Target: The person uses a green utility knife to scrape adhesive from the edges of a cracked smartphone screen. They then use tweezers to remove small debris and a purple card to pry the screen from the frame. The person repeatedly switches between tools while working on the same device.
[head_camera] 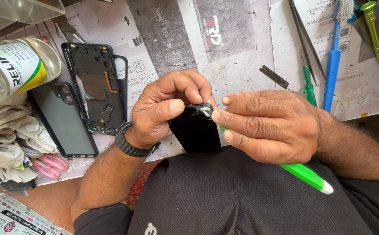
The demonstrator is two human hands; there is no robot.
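Black smartphone stood upright over the person's lap, long axis pointing at the workbench; left hand gripped its top, right hand pinched a green-handled brush against that corner.

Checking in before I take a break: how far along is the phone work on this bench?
Done: a black phone frame and a back cover already lie apart on the mat. In hand: the left hand holds a dark phone upright while the right hand works a green-handled tool at its top edge. Left: the parts remain unassembled.
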